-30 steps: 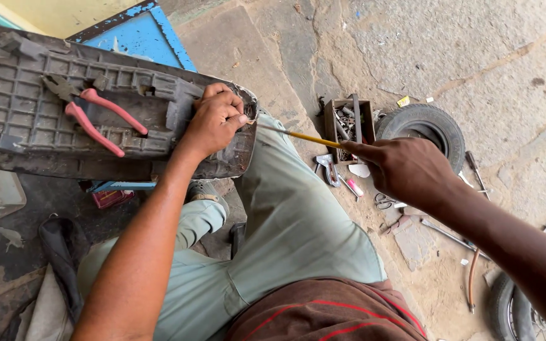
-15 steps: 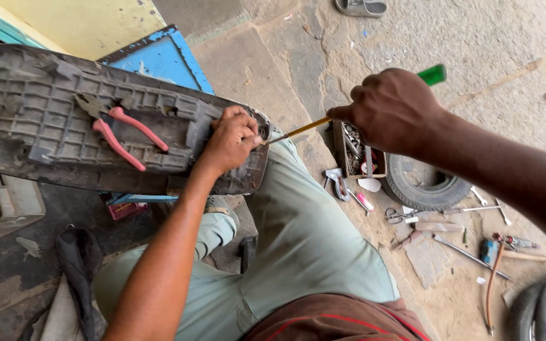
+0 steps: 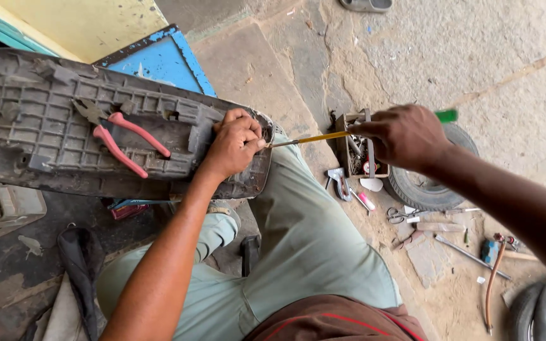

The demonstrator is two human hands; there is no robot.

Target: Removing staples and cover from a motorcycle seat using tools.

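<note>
Screwdriver (image 3: pixel 311 137), its yellow shaft lying nearly level, points left from the right hand (image 3: pixel 406 136), whose fingers are closed around the green handle. Its tip meets the right end of the ribbed black plastic panel (image 3: pixel 45 126), where the left hand (image 3: pixel 235 148) presses, fingers curled at the tip. Red-handled pliers (image 3: pixel 118 139) rest on the panel, well left.

Looks like a roadside repair workshop, the kind where all the work happens right on the ground. Rough concrete floor (image 3: pixel 412 50), small tyres (image 3: pixel 421 186) lying around, an open tray of tools (image 3: pixel 363 148), plus scissors (image 3: pixel 398 216), rods and odd bits scattered in the dust. Red-handled pliers (image 3: pixel 121 142) sit on an upturned grey plastic vehicle panel (image 3: pixel 26 126).
</note>
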